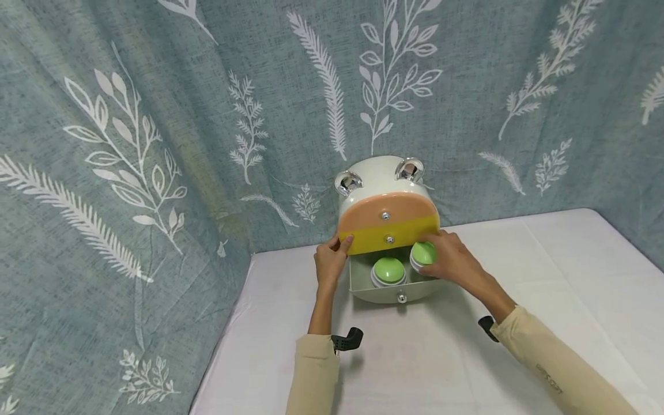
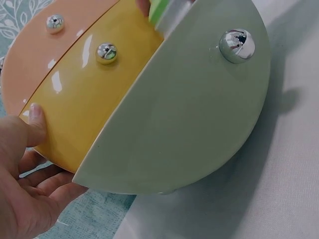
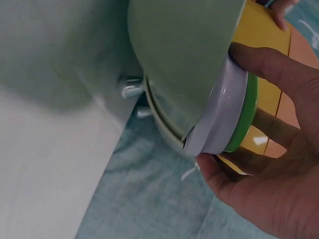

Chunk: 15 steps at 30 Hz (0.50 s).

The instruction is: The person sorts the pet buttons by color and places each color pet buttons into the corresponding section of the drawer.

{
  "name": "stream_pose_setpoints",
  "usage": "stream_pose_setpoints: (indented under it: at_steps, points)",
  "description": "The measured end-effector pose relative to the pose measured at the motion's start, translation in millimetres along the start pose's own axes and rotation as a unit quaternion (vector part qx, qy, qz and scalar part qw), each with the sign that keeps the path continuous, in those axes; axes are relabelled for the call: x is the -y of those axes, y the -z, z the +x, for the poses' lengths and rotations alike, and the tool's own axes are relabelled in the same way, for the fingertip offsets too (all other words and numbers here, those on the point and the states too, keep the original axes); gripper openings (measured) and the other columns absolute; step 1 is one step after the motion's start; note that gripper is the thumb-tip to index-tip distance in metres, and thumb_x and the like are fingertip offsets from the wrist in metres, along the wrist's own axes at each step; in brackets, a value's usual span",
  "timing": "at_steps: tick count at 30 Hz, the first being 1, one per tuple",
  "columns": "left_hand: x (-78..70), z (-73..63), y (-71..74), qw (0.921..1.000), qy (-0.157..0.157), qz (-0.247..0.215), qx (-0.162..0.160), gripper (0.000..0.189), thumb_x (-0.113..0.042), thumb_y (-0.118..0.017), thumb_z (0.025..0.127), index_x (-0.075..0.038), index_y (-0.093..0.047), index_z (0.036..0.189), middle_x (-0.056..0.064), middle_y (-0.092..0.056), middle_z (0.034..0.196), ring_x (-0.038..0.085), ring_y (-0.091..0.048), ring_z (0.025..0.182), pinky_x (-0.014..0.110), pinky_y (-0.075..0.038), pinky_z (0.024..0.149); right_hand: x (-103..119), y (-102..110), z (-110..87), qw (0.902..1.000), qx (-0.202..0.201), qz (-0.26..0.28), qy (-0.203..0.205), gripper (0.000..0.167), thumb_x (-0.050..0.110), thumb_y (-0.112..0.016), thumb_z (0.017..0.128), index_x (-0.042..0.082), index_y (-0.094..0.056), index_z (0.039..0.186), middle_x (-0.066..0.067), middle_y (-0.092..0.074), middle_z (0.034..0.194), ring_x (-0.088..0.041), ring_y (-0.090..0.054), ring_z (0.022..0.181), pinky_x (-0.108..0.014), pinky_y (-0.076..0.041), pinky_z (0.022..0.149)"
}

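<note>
A small rounded drawer box point(image 1: 381, 171) stands at the back of the table, with orange and yellow fronts above a pulled-out pale green bottom drawer point(image 1: 376, 295). My left hand point(image 1: 329, 262) holds the box's left side, its thumb on the yellow front point(image 2: 75, 109) and its fingers round behind the edge. In my right hand point(image 1: 456, 262) is a round white jar with a green lid point(image 3: 227, 109), gripped by thumb and fingers at the drawer's right end. A second green-lidded jar point(image 1: 389, 271) sits in the middle of that drawer.
Silver ear-like rings point(image 1: 410, 170) top the box, and each drawer front has a silver knob point(image 1: 402, 297). A white cloth covers the table point(image 1: 404, 363). Right behind the box hangs a teal leaf-patterned curtain point(image 1: 290, 132), which also runs along the left.
</note>
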<state>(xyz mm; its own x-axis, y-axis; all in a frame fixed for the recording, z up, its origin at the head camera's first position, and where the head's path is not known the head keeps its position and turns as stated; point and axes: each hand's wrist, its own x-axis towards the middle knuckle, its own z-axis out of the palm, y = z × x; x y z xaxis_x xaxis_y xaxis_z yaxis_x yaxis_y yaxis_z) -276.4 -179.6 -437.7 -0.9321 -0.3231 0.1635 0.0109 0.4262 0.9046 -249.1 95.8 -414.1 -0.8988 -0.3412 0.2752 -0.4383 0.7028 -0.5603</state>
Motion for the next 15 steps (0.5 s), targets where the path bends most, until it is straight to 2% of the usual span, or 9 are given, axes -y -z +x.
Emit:
stream_pose_setpoints:
  at_steps: [5, 9, 12, 15]
  points:
    - [-1.8, 0.0, -0.4, 0.9999, -0.008, -0.008, -0.006, 0.056, -0.040, -0.075, 0.098, -0.007, -0.064, 0.142, 0.016, -0.077, 0.125, 0.031, -0.078, 0.094, 0.036, -0.064, 0.080, 4, -5, 7.2, 0.9990, 0.010, -0.038, 0.019, 0.053, 0.010, -0.095, 0.070, 0.002, -0.072, 0.118, -0.019, -0.069, 0.117, -0.037, -0.058, 0.103, -0.054, -0.049, 0.089]
    - [-1.9, 0.6, -0.6, 0.9998, -0.009, -0.006, -0.015, 0.056, -0.041, -0.075, 0.097, -0.008, -0.065, 0.141, 0.016, -0.077, 0.123, 0.032, -0.078, 0.093, 0.036, -0.063, 0.079, 7, -9, 14.4, 0.9976, 0.032, -0.046, 0.039, 0.049, 0.008, -0.096, 0.067, 0.001, -0.073, 0.110, -0.014, -0.072, 0.108, -0.031, -0.061, 0.100, -0.050, -0.053, 0.091]
    - [-0.3, 0.0, -1.7, 0.9998, -0.006, -0.003, -0.020, 0.054, -0.040, -0.075, 0.097, -0.008, -0.066, 0.140, 0.016, -0.077, 0.123, 0.032, -0.078, 0.093, 0.036, -0.064, 0.079, 8, -15, 19.5, 0.9964, 0.066, -0.046, 0.027, 0.044, 0.010, -0.096, 0.068, 0.000, -0.074, 0.105, -0.011, -0.073, 0.101, -0.024, -0.061, 0.091, -0.042, -0.054, 0.084]
    - [0.4, -1.0, -3.4, 0.9998, -0.004, -0.005, -0.016, 0.054, -0.039, -0.076, 0.097, -0.007, -0.066, 0.140, 0.016, -0.077, 0.124, 0.032, -0.079, 0.098, 0.036, -0.064, 0.081, 9, -20, 22.3, 0.9939, 0.095, -0.056, -0.002, 0.040, 0.012, -0.096, 0.070, -0.001, -0.074, 0.100, -0.008, -0.071, 0.092, -0.019, -0.056, 0.081, -0.035, -0.049, 0.073]
